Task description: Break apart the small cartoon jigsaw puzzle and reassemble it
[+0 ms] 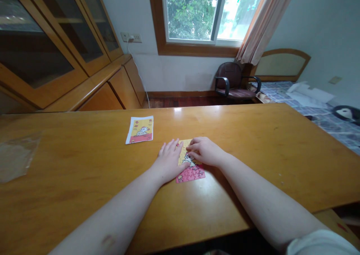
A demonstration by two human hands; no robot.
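Note:
A small jigsaw puzzle (191, 173) in yellow and pink, with a white cartoon figure, lies on the wooden table. Its pieces sit joined together, though both hands cover parts of it. My left hand (170, 161) rests flat over the puzzle's left side, fingers spread and thumb reaching across the pink part. Over the upper right side is my right hand (206, 150), its fingers curled and touching the yellow area. Whether a piece is between those fingertips cannot be made out. A picture card (141, 129) showing the same kind of design lies beyond my left hand.
The wooden table (242, 135) spans the view. A clear plastic bag (18, 155) lies at its left end. Behind stand a glass-door cabinet (84, 73), a brown armchair (233, 80) and, at right, a bed (298, 97) with papers on it.

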